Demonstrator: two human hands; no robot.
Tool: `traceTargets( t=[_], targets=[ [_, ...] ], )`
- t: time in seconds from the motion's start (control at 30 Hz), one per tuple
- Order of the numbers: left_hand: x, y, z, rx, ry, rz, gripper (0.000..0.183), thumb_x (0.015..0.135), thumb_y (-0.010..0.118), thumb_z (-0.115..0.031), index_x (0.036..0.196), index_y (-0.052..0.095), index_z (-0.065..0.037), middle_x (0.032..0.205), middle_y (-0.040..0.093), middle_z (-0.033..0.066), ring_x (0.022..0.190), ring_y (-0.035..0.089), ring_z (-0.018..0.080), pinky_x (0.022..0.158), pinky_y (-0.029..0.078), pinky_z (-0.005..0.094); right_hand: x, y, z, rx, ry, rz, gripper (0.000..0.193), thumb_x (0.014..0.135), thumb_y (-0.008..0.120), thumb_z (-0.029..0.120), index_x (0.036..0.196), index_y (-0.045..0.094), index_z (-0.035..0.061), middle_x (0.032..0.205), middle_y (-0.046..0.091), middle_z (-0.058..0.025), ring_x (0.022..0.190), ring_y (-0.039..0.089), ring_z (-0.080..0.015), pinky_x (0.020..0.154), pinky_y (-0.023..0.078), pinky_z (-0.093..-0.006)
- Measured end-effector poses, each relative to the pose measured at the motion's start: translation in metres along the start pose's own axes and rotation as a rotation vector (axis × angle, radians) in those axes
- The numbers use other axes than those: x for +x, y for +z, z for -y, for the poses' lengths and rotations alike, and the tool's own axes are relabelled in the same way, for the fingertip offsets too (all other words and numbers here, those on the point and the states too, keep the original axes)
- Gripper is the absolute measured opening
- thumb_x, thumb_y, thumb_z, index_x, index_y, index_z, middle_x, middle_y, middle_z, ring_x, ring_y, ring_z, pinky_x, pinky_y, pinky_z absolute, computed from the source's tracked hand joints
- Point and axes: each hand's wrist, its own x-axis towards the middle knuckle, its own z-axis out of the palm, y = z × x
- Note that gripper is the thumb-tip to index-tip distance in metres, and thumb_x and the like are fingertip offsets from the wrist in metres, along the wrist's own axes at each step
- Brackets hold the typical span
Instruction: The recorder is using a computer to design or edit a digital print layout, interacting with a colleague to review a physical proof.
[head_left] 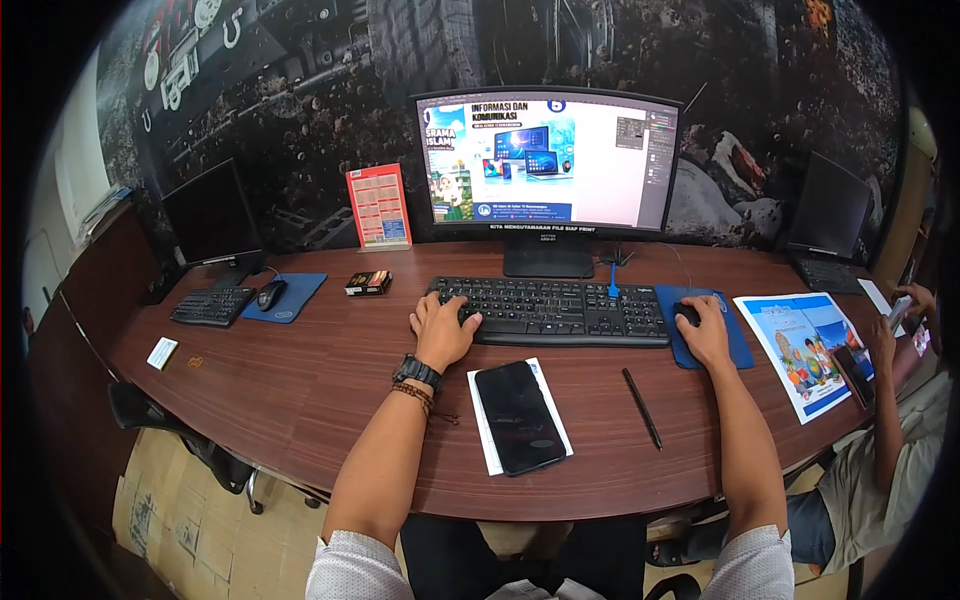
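My left hand rests on the left end of a black keyboard, its fingers spread over the keys and holding nothing. A watch and a beaded bracelet circle that wrist. To the keyboard's right, my right hand is curled over a black mouse, mostly covered by the fingers, on a blue mouse pad. Behind the keyboard stands a curved monitor showing a page layout with pictures of computers. A black phone lies on white paper between my forearms, and a black pen lies right of it.
A red desk calendar and a small black box stand left of the monitor. Further left are a second monitor and keyboard. At the right, a colourful printed sheet lies near another person's hands holding something pale.
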Motion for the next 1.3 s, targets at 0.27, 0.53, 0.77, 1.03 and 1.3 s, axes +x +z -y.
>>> traceTargets(
  t=[0.27,0.53,0.77,1.03,1.3],
  targets=[
    [-0.001,0.000,-0.005,0.047,0.006,0.002,0.047,0.087,0.070,-0.040,0.125,0.067,-0.013,0.142,0.043,0.0281,0.137,0.034,0.0437,0.112,0.024,0.0534,-0.001,-0.002,-0.005,-0.012,0.012,0.003,0.035,0.083,0.068,0.023,0.115,0.067,0.0084,0.121,0.057,-0.0132,0.113,0.058,-0.0346,0.096,0.048,-0.0419],
    [0.002,0.000,0.014,0.046,0.026,-0.001,0.051,0.086,0.070,-0.042,0.127,0.065,-0.013,0.139,0.046,0.0268,0.135,0.035,0.0426,0.111,0.023,0.0583,0.001,0.008,-0.003,0.014,-0.017,-0.022,0.036,0.082,0.070,0.026,0.114,0.068,0.0093,0.120,0.057,-0.0130,0.113,0.058,-0.0339,0.097,0.047,-0.0409],
    [0.006,0.004,0.007,0.045,0.043,0.057,0.051,0.089,0.068,-0.040,0.129,0.063,-0.010,0.142,0.043,0.0283,0.138,0.033,0.0419,0.113,0.021,0.0550,-0.002,0.003,-0.014,0.021,0.058,-0.001,0.037,0.083,0.070,0.028,0.116,0.067,0.0102,0.124,0.055,-0.0122,0.115,0.057,-0.0342,0.098,0.047,-0.0421],
    [0.008,0.001,0.003,0.107,0.134,-0.054,0.045,0.087,0.067,-0.044,0.119,0.069,-0.012,0.127,0.057,0.0216,0.126,0.046,0.0400,0.104,0.033,0.0577,0.005,-0.006,-0.012,0.036,-0.127,-0.056,0.034,0.084,0.068,0.022,0.113,0.067,0.0045,0.116,0.060,-0.0168,0.110,0.059,-0.0359,0.095,0.048,-0.0397],
    [-0.002,-0.001,0.001,0.022,-0.015,0.036,0.051,0.088,0.069,-0.040,0.129,0.064,-0.010,0.141,0.043,0.0273,0.138,0.031,0.0439,0.112,0.015,0.0623,-0.003,0.001,-0.004,0.044,-0.029,0.002,0.034,0.083,0.068,0.021,0.114,0.067,0.0058,0.117,0.058,-0.0137,0.111,0.059,-0.0344,0.095,0.047,-0.0408]
  ],
)
